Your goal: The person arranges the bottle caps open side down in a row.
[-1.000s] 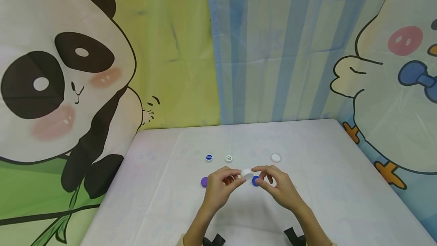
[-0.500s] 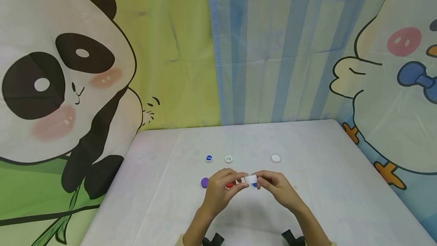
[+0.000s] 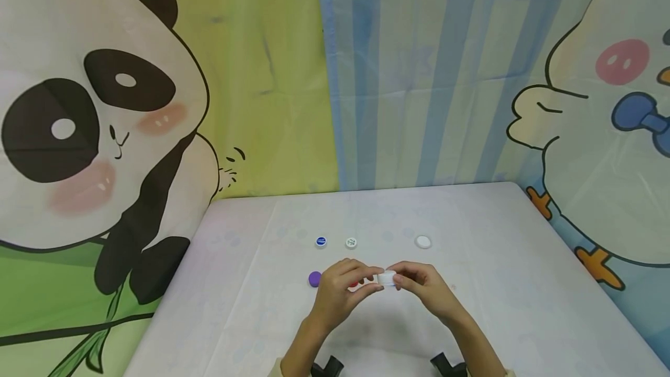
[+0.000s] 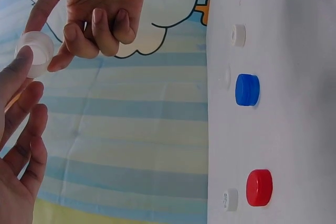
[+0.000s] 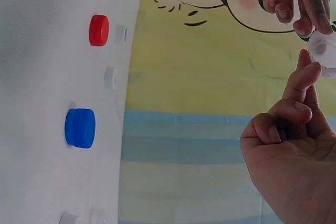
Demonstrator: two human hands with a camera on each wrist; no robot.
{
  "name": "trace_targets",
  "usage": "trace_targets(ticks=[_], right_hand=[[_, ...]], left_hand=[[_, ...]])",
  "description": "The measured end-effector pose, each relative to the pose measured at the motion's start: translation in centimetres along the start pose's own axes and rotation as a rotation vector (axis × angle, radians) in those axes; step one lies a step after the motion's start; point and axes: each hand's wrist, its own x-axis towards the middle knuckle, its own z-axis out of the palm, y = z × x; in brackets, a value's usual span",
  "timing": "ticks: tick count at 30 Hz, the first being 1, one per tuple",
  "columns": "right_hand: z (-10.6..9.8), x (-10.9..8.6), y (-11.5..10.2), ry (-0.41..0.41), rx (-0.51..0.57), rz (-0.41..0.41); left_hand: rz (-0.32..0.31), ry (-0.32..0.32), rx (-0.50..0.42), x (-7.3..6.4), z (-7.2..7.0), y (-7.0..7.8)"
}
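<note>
A white bottle cap (image 3: 386, 278) is held above the table between both hands. My left hand (image 3: 337, 290) pinches its left side between thumb and forefinger; the other fingers are loosely bent, as the left wrist view shows. From the right, my right hand (image 3: 426, 287) grips the same cap with thumb and forefinger, its remaining fingers curled in. In the right wrist view the translucent ring of the cap (image 5: 323, 51) sits at the fingertips. Below the hands stand a blue cap (image 4: 247, 89), hidden in the head view, and a red cap (image 4: 260, 187), mostly covered there by the left hand.
A purple cap (image 3: 314, 279) lies left of the left hand. Farther back on the white table (image 3: 251, 319) are a blue-and-white cap (image 3: 321, 242), a small white cap with markings (image 3: 350, 243) and a flat white disc (image 3: 423, 242). Printed curtains (image 3: 272, 103) hang behind.
The right hand has lowered and its thumb has closed in on the white cap. That cap has tipped from slanted to nearly level and dropped slightly, now covering the blue cap.
</note>
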Motion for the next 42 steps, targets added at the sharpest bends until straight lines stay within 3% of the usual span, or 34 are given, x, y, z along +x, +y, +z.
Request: trace_targets(ticks=[7, 11, 15, 19, 24, 29, 34, 37, 42], right_hand=[[0.1, 0.0, 0.2, 0.013, 0.022, -0.016], [0.2, -0.1, 0.3, 0.041, 0.026, -0.052], [0.3, -0.1, 0.5, 0.092, -0.047, -0.082], [0.4, 0.0, 0.4, 0.129, -0.117, -0.121], [0.4, 0.1, -0.6, 0.135, -0.121, -0.152], [-0.2, 0.4, -1.6, 0.155, -0.240, -0.143], [-1.7, 1.5, -1.4, 0.203, -0.380, -0.095], [-2.8, 2.5, -0.3, 0.226, -0.443, -0.078], [-5.0, 4.3, 3.3, 0.217, -0.561, -0.046]], left_hand=[[-0.012, -0.011, 0.003, -0.3, 0.1, -0.2], [-0.056, -0.021, -0.015, -0.5, 0.2, -0.3], [-0.111, -0.021, -0.044, -0.6, 0.2, -0.2], [-0.105, 0.001, -0.047, -0.6, 0.3, -0.3], [-0.115, -0.001, -0.049, -0.7, 0.6, -0.6], [-0.180, -0.075, -0.046, -0.1, 1.0, -1.2], [-0.203, -0.173, 0.053, 1.4, 2.3, -2.8], [-0.194, -0.223, 0.132, 2.2, 3.4, -4.1], [-0.181, -0.292, 0.240, 3.1, 5.1, -6.5]])
